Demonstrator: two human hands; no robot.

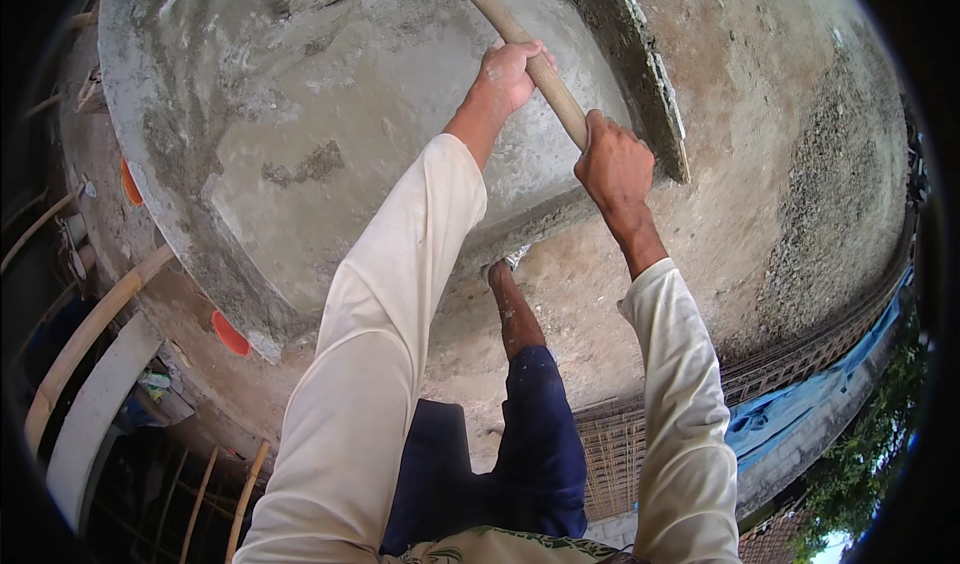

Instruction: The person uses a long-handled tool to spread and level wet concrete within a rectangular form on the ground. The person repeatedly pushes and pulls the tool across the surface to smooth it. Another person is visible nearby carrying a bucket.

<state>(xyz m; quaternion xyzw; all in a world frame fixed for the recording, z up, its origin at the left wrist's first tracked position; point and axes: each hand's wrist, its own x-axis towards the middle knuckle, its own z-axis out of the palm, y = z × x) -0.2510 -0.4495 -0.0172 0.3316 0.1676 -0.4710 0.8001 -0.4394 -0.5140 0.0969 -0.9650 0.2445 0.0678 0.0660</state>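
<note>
Both of my hands grip a long wooden tool handle (560, 94) that slants up and away past the top edge; the tool's head is out of view. My left hand (507, 74) is wrapped round the shaft farther along. Nearer the handle's end, my right hand (615, 162) is closed over it. Below the handle lies a shallow mixing trough (645, 59) with a raised side along the right. Wet grey cement mix (370, 114) is spread over its bottom, smooth in places and rough in others. My foot stands by the trough's near edge.
Two orange objects (231, 333) peek out along the trough's left edge. Wooden poles (95, 339) and a pale board (105, 414) lie at the lower left. Gravel (830, 184) covers ground at right. Stacked mesh (610, 454) and a blue tarp (800, 399) border the lower right.
</note>
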